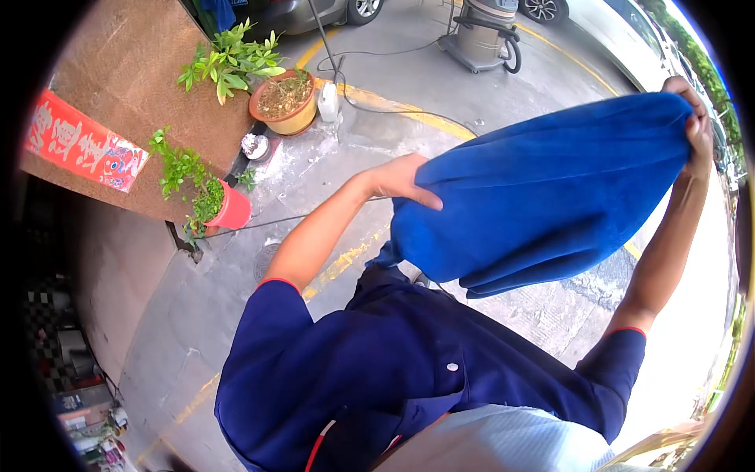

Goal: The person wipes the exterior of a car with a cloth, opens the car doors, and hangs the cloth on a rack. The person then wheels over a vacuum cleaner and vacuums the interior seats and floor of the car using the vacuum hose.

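Note:
A large blue cloth [543,181] is stretched between my two hands in front of my body, its lower part hanging in folds. My left hand [403,181] grips its left end, thumb over the front and the other fingers hidden behind. At the far right and higher up, my right hand [694,130] has its fingers wrapped round the cloth's upper right corner. Both arms reach forward from short dark blue sleeves.
Potted plants, one in a round tan pot [287,106] and one in a pink pot [230,206], stand by the brown wall at left. A vacuum cleaner [481,35] is at the back. Parked beyond are a grey car [295,14] and a white car [605,31]. A cable [377,110] crosses the ground.

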A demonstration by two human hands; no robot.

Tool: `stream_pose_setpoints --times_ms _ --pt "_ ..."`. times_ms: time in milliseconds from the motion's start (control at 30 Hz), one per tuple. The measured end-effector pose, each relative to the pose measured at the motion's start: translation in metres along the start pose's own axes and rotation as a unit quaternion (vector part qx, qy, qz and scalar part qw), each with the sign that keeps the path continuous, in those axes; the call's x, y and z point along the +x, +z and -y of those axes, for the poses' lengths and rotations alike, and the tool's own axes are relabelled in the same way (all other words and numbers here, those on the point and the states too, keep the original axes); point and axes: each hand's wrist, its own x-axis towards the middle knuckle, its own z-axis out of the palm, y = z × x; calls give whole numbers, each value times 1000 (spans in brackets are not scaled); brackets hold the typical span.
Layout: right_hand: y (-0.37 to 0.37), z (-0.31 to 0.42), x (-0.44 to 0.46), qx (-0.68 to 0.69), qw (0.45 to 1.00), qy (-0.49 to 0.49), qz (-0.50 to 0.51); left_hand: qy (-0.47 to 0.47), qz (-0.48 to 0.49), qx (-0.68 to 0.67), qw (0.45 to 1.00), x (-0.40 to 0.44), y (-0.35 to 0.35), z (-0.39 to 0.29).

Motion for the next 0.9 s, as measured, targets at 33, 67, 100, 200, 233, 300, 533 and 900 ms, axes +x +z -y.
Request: stream_pose_setpoints --times_ms 33,67,100,200,233,300,533,900 --pt "8 -24 15 -70 992 22 106 5 -71 -91 993 1 -16 -6" --pt "15 -47 30 -135 968 29 210 9 -100 -184 978 6 -27 -16" --pt "27 -99 16 -209 922 167 279 31 -112 -274 955 17 -33 -19" --pt "119 -229 10 -201 790 214 538 39 -91 -431 897 69 -48 -12" --pt "145 -265 11 -147 797 253 528 25 -85 -448 890 91 -54 -1" --pt "178 -316 38 64 850 279 443 18 -68 -475 877 130 -81 16" --pt "193 -412 223 111 938 266 192 55 -69 -374 923 191 -282 29" --pt "65 -427 594 -139 989 -34 -44 -191 23 13 981 252 -545 149"
